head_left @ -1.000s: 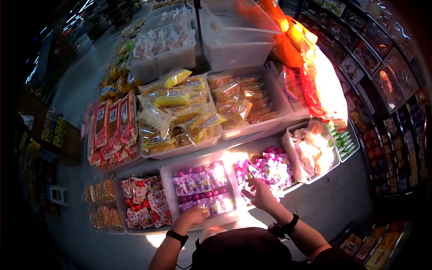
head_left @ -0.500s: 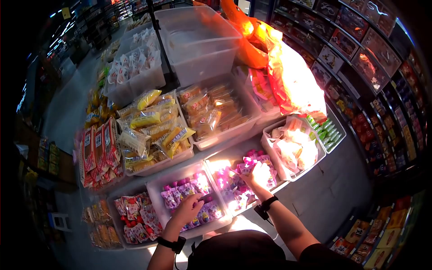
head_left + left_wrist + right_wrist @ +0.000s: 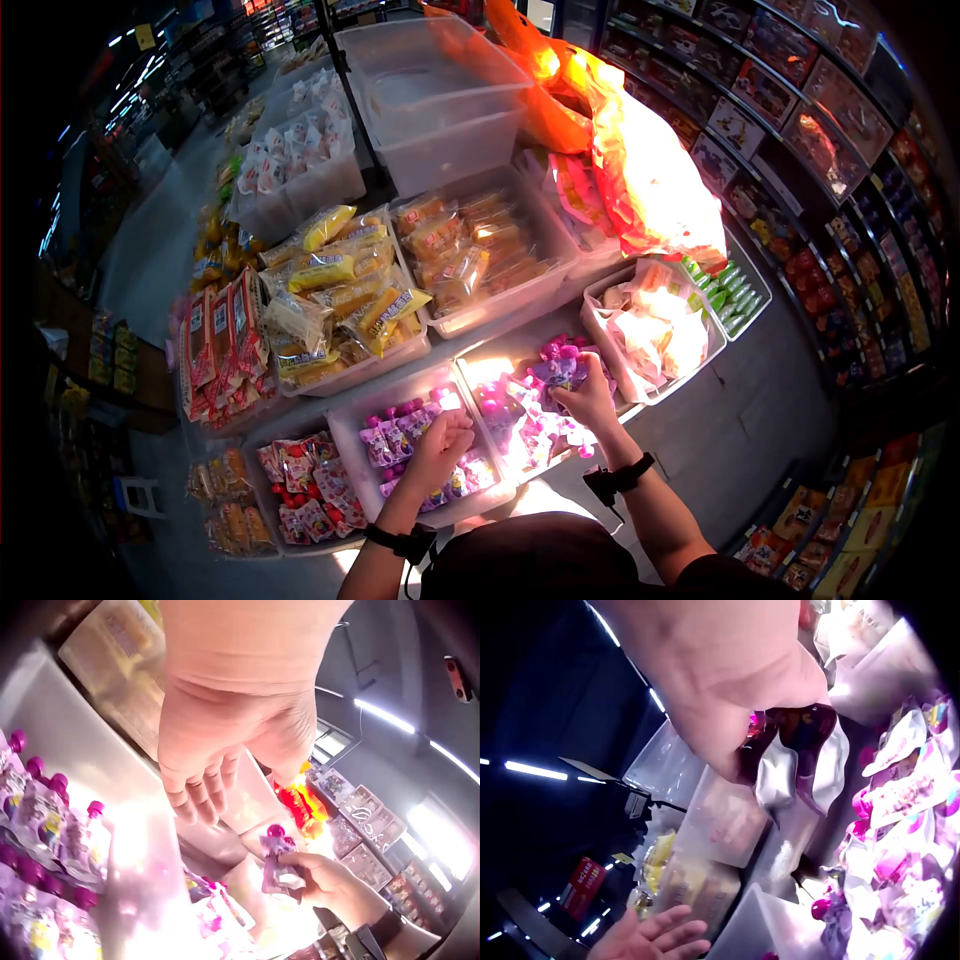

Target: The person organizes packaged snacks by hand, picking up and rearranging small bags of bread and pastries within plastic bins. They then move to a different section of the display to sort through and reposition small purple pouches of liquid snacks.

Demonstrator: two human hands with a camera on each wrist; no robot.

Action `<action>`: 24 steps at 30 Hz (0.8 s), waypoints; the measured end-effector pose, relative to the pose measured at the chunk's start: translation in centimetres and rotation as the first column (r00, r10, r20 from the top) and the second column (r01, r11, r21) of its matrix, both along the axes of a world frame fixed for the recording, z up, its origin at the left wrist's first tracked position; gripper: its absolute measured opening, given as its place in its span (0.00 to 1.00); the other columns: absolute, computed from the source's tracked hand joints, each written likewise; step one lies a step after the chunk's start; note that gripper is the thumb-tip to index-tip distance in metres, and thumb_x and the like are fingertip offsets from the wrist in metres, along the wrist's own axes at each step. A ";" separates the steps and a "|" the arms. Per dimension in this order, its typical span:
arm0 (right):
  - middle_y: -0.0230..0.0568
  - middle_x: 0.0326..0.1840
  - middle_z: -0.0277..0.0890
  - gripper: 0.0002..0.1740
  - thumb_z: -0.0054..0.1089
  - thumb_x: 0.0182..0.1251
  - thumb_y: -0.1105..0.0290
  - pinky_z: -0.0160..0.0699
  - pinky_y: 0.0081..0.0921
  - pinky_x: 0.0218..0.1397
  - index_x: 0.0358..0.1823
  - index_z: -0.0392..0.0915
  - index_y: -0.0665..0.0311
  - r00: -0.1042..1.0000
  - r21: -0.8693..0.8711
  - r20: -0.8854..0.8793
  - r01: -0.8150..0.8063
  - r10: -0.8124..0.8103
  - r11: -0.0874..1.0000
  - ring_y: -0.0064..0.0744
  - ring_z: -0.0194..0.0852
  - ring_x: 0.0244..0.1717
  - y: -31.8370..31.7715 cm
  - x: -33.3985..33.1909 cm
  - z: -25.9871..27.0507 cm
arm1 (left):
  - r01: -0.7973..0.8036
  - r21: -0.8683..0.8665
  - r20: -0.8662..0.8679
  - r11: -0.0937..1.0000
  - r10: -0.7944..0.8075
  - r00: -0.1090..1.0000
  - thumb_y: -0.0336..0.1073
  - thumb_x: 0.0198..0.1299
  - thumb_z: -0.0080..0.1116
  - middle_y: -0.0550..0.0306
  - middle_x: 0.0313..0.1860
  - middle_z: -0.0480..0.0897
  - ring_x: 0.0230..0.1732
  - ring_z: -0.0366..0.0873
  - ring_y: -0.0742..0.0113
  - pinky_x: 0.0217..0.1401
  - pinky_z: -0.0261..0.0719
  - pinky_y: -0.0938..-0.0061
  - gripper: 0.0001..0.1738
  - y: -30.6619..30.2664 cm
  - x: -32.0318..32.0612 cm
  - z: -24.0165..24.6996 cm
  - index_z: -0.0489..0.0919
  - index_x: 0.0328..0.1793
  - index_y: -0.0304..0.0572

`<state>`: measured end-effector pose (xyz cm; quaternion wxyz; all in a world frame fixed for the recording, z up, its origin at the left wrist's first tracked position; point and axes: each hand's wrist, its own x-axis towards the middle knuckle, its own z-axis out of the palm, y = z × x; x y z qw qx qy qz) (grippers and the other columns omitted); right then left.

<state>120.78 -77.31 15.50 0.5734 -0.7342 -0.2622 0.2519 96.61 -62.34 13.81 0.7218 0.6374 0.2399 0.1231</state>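
Note:
My right hand (image 3: 592, 402) pinches small purple pouches with round pink caps (image 3: 562, 373) above a loose pile of similar pouches (image 3: 535, 425). In the right wrist view, the silvery undersides of two pouches (image 3: 776, 778) hang below the right hand (image 3: 731, 690). My left hand (image 3: 443, 448) hovers over a white bin (image 3: 345, 425) where purple pouches stand in rows. Its fingers are loosely bent and hold nothing in the left wrist view, where the hand (image 3: 232, 727) hangs beside the gripped pouches (image 3: 276, 862).
Left of the rows sits a bin of red-capped packets (image 3: 305, 480). Behind are bins of yellow-wrapped snacks (image 3: 325, 270) and brown pastries (image 3: 460, 240). A bin of pale packets (image 3: 650, 330) stands right, an orange bag (image 3: 650, 170) behind it, shelves (image 3: 790, 130) beyond.
The right hand came down to the loose pile, took hold of pouches and shifted slightly right with them. The left hand rose from the rowed pouches. The head view has turned.

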 end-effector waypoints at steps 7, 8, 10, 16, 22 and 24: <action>0.44 0.57 0.72 0.31 0.65 0.65 0.74 0.77 0.30 0.58 0.66 0.61 0.68 0.834 0.309 -0.300 -0.374 0.463 0.874 0.31 0.75 0.55 0.8 -4.4 3.3 | 0.014 -0.508 0.038 0.861 0.007 0.999 0.32 0.65 0.61 0.51 0.58 0.75 0.56 0.78 0.61 0.59 0.80 0.65 0.29 -1.7 4.6 1.1 0.63 0.69 0.37; 0.44 0.58 0.72 0.30 0.64 0.66 0.73 0.76 0.30 0.59 0.66 0.61 0.68 0.815 0.375 -0.309 -0.370 0.490 0.850 0.31 0.75 0.56 0.7 -4.6 3.0 | -0.017 -0.553 0.021 0.833 0.034 0.999 0.30 0.64 0.61 0.51 0.57 0.76 0.54 0.79 0.61 0.58 0.82 0.65 0.28 -1.5 4.2 1.7 0.64 0.68 0.37; 0.47 0.60 0.72 0.28 0.62 0.68 0.70 0.75 0.29 0.59 0.65 0.62 0.70 0.885 0.200 -0.361 -0.234 0.294 0.951 0.31 0.73 0.58 -1.5 -3.1 -0.2 | -0.085 -0.595 0.024 0.799 0.123 0.992 0.23 0.60 0.62 0.55 0.51 0.81 0.48 0.82 0.64 0.52 0.83 0.70 0.23 -1.4 3.4 1.7 0.72 0.61 0.38; 0.44 0.45 0.76 0.41 0.71 0.59 0.64 0.77 0.33 0.47 0.67 0.56 0.69 0.989 -0.464 -0.147 -0.040 -0.033 0.885 0.31 0.75 0.45 -10.3 -5.9 -23.1 | -0.139 -0.509 -0.038 0.850 0.139 0.990 0.21 0.57 0.64 0.60 0.48 0.83 0.49 0.82 0.68 0.55 0.81 0.69 0.19 -0.5 0.4 1.1 0.78 0.56 0.40; 0.37 0.23 0.76 0.14 0.64 0.64 0.66 0.75 0.29 0.29 0.44 0.73 0.67 0.995 -0.487 -0.055 -0.096 0.079 0.868 0.27 0.76 0.27 -9.6 -4.2 -31.7 | -0.149 -0.390 -0.105 0.909 0.117 0.988 0.22 0.54 0.68 0.62 0.47 0.83 0.48 0.81 0.70 0.53 0.80 0.72 0.22 -0.6 -0.1 2.5 0.78 0.56 0.40; 0.39 0.25 0.78 0.12 0.62 0.64 0.63 0.76 0.31 0.31 0.42 0.76 0.64 0.957 -0.557 0.117 -0.159 0.266 0.815 0.30 0.77 0.27 -7.9 -4.0 -22.6 | -0.152 -0.332 -0.088 0.931 0.130 0.988 0.24 0.54 0.68 0.61 0.44 0.84 0.43 0.82 0.70 0.46 0.83 0.73 0.19 -0.5 -0.5 2.9 0.80 0.53 0.39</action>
